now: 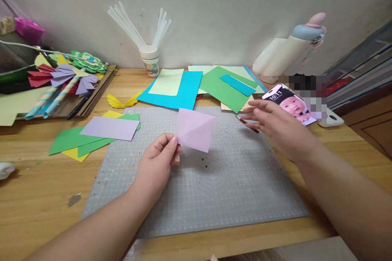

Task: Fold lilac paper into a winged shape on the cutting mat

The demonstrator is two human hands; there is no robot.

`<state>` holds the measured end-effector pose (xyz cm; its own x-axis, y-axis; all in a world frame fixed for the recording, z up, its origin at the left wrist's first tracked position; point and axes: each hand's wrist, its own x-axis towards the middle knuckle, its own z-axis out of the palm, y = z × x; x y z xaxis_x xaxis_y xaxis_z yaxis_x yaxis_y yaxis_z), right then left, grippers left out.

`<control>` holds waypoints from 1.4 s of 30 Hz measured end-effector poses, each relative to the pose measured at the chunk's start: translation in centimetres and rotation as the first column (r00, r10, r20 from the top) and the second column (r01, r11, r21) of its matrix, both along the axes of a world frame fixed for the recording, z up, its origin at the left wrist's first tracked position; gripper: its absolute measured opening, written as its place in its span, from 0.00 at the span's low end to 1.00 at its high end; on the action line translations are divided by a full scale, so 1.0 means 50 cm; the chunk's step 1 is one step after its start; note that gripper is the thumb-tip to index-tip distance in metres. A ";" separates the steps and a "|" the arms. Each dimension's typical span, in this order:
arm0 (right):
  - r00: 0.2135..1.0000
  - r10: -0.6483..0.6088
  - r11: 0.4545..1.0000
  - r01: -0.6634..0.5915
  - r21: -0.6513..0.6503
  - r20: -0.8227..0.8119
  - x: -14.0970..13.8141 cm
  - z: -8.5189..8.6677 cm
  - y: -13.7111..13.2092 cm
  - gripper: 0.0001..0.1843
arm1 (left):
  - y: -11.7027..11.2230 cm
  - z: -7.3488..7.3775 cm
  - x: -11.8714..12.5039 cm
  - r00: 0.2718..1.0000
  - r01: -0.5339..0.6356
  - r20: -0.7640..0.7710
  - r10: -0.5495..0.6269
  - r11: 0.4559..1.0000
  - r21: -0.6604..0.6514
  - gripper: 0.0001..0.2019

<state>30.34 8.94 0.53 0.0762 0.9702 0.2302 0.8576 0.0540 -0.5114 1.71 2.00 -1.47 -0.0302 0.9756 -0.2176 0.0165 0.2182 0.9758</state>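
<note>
My left hand (162,153) pinches a small lilac sheet of paper (197,130) by its left corner, above the grey cutting mat (214,200). A crease runs across the sheet. On the right, my right hand (272,128) is empty with its fingers spread. Just beneath those fingers a dark red pencil (248,124) lies at the mat's far right edge, its point toward the upper left. Left of the mat is a lilac paper strip (110,127) on top of green strips (69,140) and yellow ones.
Blue sheets (186,89) and green sheets (225,87) lie along the back. A paper cup (151,63) holds white sticks by the wall. Paper flowers (73,75) rest at left. A lit phone (290,102) and a pale bottle (288,55) are on the right.
</note>
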 end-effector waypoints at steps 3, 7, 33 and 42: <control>0.999 -0.048 0.998 0.047 0.043 0.022 0.011 0.010 0.013 0.30 | 0.003 -0.004 -0.002 0.998 -0.045 0.054 0.045 0.999 -0.007 0.14; 0.947 -0.308 0.951 0.309 -0.001 0.093 0.146 0.022 0.088 0.34 | 0.005 -0.006 0.000 0.996 -0.040 0.077 0.041 0.999 -0.020 0.14; 0.069 -0.244 0.843 -0.478 -0.247 -0.967 -0.267 -0.020 -0.110 0.17 | 0.009 0.003 -0.003 0.999 -0.048 -0.013 0.049 0.995 0.087 0.14; 0.181 -0.139 0.881 -0.427 -0.206 -0.973 -0.252 -0.058 -0.090 0.13 | 0.007 0.014 -0.002 0.986 -0.012 -0.162 0.030 0.994 0.112 0.10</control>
<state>17.75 4.44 -2.37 -0.1964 0.9480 -0.2506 -0.3206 -0.3036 -0.8972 1.62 2.37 -0.78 -0.0770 0.9921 -0.0992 0.1745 0.1114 0.9783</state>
